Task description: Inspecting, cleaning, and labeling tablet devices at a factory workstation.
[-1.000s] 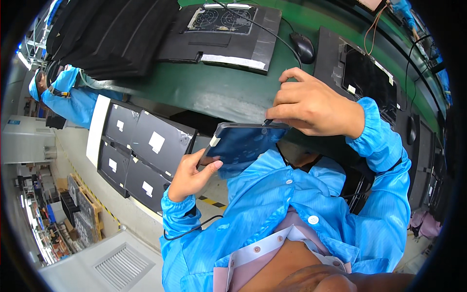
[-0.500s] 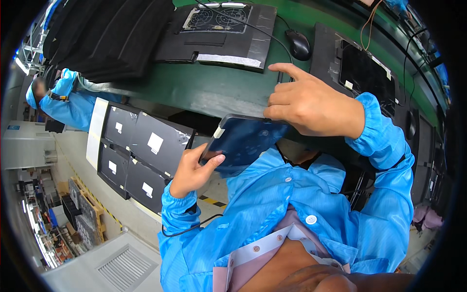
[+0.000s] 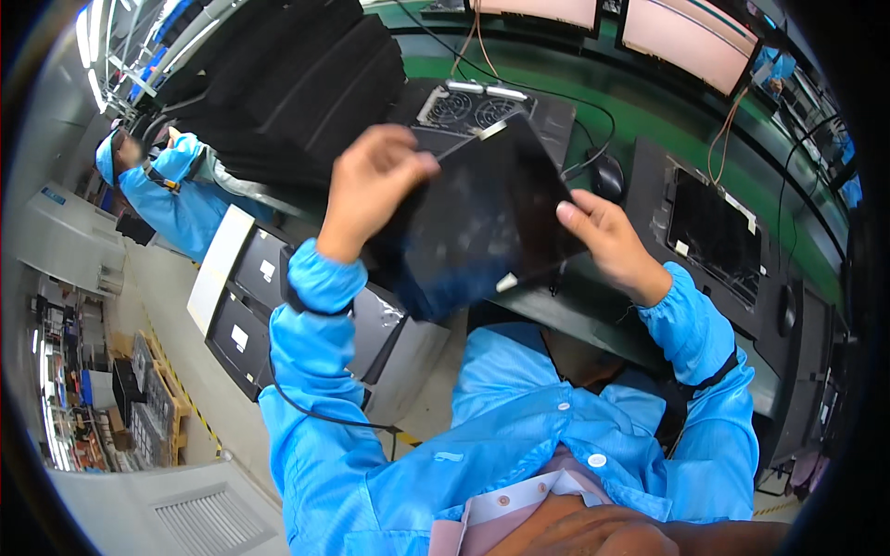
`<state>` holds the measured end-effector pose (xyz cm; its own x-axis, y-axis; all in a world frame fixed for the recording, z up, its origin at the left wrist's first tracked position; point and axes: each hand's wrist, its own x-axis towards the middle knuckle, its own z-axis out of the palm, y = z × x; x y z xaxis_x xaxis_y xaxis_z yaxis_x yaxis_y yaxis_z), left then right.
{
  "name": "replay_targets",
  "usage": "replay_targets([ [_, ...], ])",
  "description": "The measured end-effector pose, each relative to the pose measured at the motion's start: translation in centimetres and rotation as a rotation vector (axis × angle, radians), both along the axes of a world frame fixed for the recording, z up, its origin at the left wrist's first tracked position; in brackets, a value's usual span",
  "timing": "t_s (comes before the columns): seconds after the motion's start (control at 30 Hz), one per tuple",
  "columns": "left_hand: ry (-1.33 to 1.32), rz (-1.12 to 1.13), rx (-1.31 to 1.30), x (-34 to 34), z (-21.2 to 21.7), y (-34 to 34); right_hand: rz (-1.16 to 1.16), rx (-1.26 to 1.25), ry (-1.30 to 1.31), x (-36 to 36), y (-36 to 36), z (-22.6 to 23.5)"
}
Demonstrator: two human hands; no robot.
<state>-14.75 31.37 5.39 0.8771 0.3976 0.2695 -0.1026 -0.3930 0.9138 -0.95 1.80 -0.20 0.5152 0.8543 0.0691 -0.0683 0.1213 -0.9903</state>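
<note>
A dark, glossy tablet (image 3: 482, 213) with small pale tabs at its edges is held up tilted over the near edge of the bench. My right hand (image 3: 616, 243) grips its right edge, thumb on the front face and the other fingers partly hidden. By the tablet's upper left edge is my left hand (image 3: 371, 190), its fingers curled and smeared by motion, so whether it touches the tablet is unclear. Past the tablet, a black fixture board (image 3: 556, 125) carries a panel with two round patterns.
On the right another dark tablet (image 3: 714, 227) lies on a black board. A black mouse (image 3: 607, 176) rests beside a cable. Black foam sheets (image 3: 278, 102) are stacked at left. Below them is a tray of black panels (image 3: 236, 338). Monitors (image 3: 686, 42) stand behind; a person (image 3: 176, 199) works far left.
The tablet has swung up and right, its dark face now spread toward me. My right hand has moved down to its right edge; my left hand has risen to its upper left. The view has shifted.
</note>
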Motion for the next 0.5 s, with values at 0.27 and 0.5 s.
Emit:
replay_targets([
  [0.27, 0.071, 0.161, 0.552, 8.4, -10.2, 8.3, -0.411, 0.172, 0.587, 4.8, 8.9, -4.0],
  [0.5, 0.252, 0.157, 0.746, 9.8, -10.4, 7.4, -0.311, -0.522, 0.074, 8.3, 8.4, -0.7],
])
